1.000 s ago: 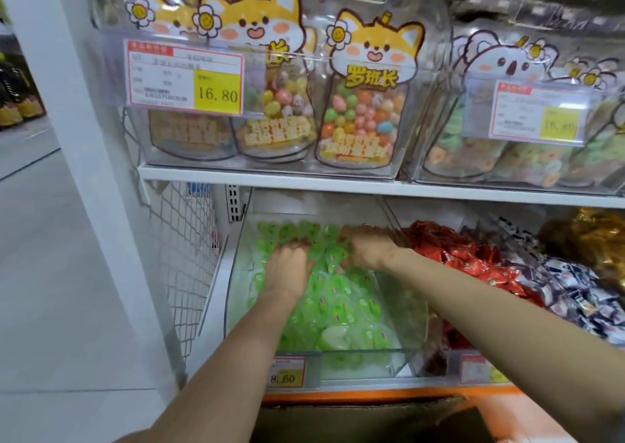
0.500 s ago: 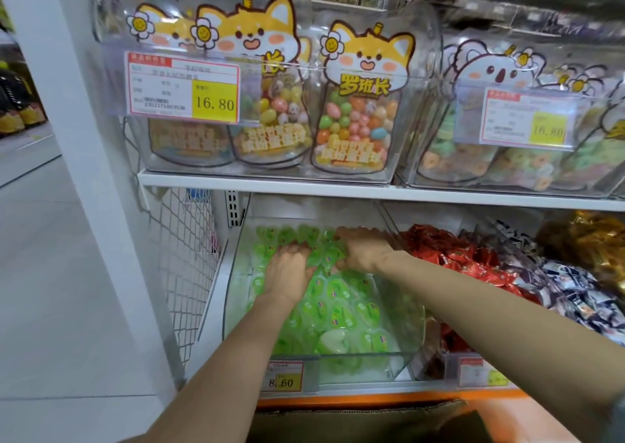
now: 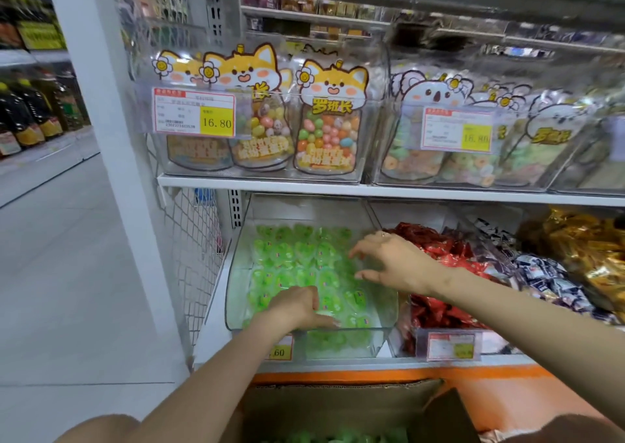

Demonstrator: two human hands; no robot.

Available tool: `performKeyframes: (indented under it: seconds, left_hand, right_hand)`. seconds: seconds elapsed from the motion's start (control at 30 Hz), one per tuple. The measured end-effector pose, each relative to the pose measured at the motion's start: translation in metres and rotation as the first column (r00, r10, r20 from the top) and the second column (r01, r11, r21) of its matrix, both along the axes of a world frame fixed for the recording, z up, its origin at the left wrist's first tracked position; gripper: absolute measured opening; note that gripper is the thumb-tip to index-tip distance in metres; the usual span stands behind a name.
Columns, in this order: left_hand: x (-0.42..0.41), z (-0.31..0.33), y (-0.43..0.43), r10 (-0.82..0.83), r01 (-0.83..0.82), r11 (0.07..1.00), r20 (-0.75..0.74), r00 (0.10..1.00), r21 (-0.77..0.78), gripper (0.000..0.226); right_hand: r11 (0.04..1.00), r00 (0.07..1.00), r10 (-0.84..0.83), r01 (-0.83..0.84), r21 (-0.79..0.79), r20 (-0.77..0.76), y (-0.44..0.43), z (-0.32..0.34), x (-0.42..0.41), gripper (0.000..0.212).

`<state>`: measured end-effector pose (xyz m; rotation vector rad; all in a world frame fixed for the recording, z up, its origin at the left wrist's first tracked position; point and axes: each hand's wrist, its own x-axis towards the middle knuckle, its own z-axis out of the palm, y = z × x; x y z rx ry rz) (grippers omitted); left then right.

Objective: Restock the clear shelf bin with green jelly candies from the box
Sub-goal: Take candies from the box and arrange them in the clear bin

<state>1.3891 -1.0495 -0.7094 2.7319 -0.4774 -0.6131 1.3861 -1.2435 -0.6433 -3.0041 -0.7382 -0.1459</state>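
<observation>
The clear shelf bin (image 3: 385,337) sits on the lower shelf, filled with several green jelly candies (image 3: 297,256) in a fairly even layer. My left hand (image 3: 297,307) rests flat on the candies near the bin's front. Spread and empty, my right hand (image 3: 392,261) hovers over the bin's right side. Below the shelf stands an open cardboard box (image 3: 338,405), with more green candies (image 3: 338,437) showing at its bottom edge.
Red-wrapped sweets (image 3: 439,250), dark-and-white wrapped sweets (image 3: 541,280) and gold-wrapped ones (image 3: 588,246) fill the neighbouring bins on the right. The upper shelf (image 3: 338,190) carries clear bins of bagged candy. A white upright post (image 3: 111,158) and a wire mesh panel (image 3: 192,256) stand at left.
Both hands pulled back from the rear of the bin. My left hand slid to the front and my right hand lifted off the candies and opened wide.
</observation>
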Motion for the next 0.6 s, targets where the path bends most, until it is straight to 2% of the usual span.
performKeyframes:
  seconds: [0.1, 0.2, 0.3, 0.37, 0.43, 0.5, 0.53, 0.6]
  left_hand:
    - [0.001, -0.002, -0.007, 0.058, -0.068, 0.990, -0.082, 0.995, -0.121, 0.045]
    - [0.004, 0.002, -0.008, 0.075, -0.093, 0.976, -0.096, 0.992, -0.197, 0.015]
    - [0.013, 0.008, 0.003, 0.137, -0.195, 0.909, -0.177, 0.975, -0.369, 0.012]
    - [0.019, 0.015, 0.013, 0.188, -0.327, 0.766, -0.293, 0.937, -0.553, 0.008]
    - [0.024, 0.021, 0.020, 0.161, -0.503, 0.506, -0.496, 0.853, -0.701, 0.006]
    - [0.027, 0.024, 0.022, 0.020, -0.662, 0.191, -0.671, 0.741, -0.725, 0.010]
    - [0.028, 0.023, 0.022, -0.065, -0.702, 0.076, -0.706, 0.705, -0.708, 0.014]
    - [0.029, 0.019, 0.020, -0.170, -0.714, -0.033, -0.700, 0.693, -0.699, 0.021]
  right_hand:
    - [0.998, 1.000, -0.004, 0.003, 0.070, 0.007, -0.007, 0.000, -0.011, 0.032]
    - [0.994, 1.000, -0.002, 0.001, 0.106, 0.017, -0.012, -0.003, -0.015, 0.027]
    - [0.990, 1.000, -0.008, 0.006, 0.140, 0.018, -0.012, -0.006, -0.013, 0.025]
    - [0.987, 1.000, -0.007, 0.005, 0.160, 0.012, -0.008, -0.008, -0.010, 0.025]
    - [0.985, 1.000, 0.006, -0.006, 0.175, 0.004, -0.002, -0.010, -0.005, 0.026]
    - [0.977, 1.000, 0.017, -0.014, 0.211, -0.011, 0.005, -0.014, -0.001, 0.031]
    - [0.970, 0.999, 0.019, -0.012, 0.242, -0.026, 0.008, -0.015, 0.000, 0.035]
    - [0.946, 0.998, 0.022, -0.003, 0.324, -0.055, 0.015, -0.017, 0.002, 0.047]
